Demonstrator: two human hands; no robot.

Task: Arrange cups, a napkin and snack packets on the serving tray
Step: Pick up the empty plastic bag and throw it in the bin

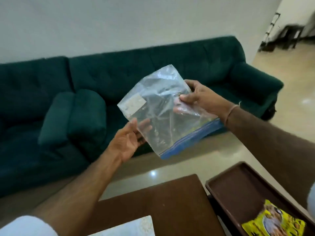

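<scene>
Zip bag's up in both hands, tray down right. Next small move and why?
Probably lower the zip bag toward the tray. The right hand pinches its side, the left hand holds its lower edge, and it is held clear of the tray; the tray's floor beside the yellow packet is bare.

Dark green sofa (119,74) behind the hands (127,142), against a white wall (119,19); glossy beige floor (170,167) below; brown tabletop (162,201) nearer; dark stool (292,34) far right.
</scene>
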